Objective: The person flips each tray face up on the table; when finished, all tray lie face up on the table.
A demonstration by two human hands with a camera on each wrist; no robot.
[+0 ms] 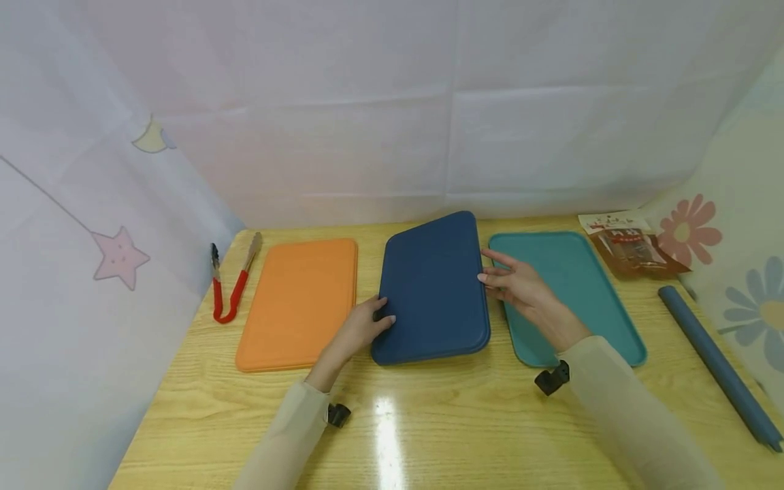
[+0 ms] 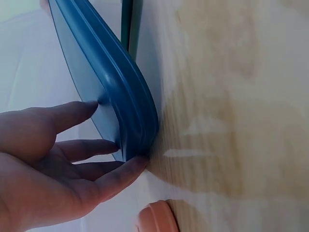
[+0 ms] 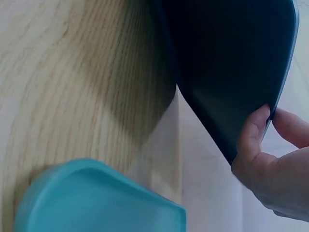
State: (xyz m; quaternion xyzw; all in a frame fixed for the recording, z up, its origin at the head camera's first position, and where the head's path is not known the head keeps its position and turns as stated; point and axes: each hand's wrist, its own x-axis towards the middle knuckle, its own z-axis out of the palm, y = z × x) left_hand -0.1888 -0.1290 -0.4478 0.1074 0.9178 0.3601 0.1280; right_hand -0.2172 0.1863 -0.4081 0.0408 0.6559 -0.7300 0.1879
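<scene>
A dark blue rectangular tray (image 1: pixel 433 289) is tilted over the middle of the wooden table, its right side raised higher than its left. My left hand (image 1: pixel 360 325) grips its lower left edge, thumb on the upper face. In the left wrist view, the ridged side of the blue tray (image 2: pixel 126 87) shows, with fingertips at its corner. My right hand (image 1: pixel 525 289) holds the right edge; the right wrist view has thumb and fingers pinching the rim of the blue tray (image 3: pixel 227 63), its shaded underside facing the camera.
An orange tray (image 1: pixel 300 306) lies to the left, beside red-handled tongs (image 1: pixel 235 289). On the right lies a teal tray (image 1: pixel 569 292), partly under my right arm. Beyond it are a brown food packet (image 1: pixel 633 252) and a long grey-blue roll (image 1: pixel 716 361). Cloth hangs behind the table.
</scene>
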